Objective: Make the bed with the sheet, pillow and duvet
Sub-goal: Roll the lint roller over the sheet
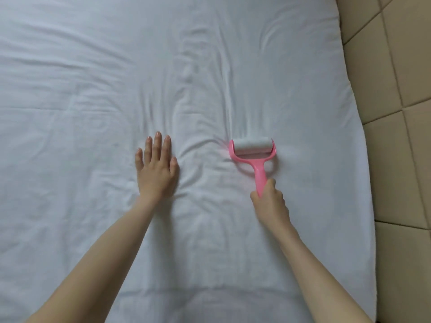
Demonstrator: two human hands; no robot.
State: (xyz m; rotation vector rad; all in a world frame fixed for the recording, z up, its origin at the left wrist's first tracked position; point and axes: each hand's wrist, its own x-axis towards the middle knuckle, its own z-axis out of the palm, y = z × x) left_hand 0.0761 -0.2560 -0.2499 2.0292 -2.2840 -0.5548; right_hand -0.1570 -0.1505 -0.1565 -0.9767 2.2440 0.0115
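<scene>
The pink lint roller (253,152) is being gripped by the right hand (270,199); the left hand (156,170) is being pressed flat, grasping nothing.
The sheet (93,89) is being cleaned, already spread over the bed yet wrinkled; pillow and duvet are judged outstanding, none being seen.

- A padded beige headboard (401,94) fills the right side, quilted into square panels by stitched seams (the material looks like leatherette).
- It stands just beside the bed's edge.
- Soft, even light falls throughout, with faint shadows.
</scene>
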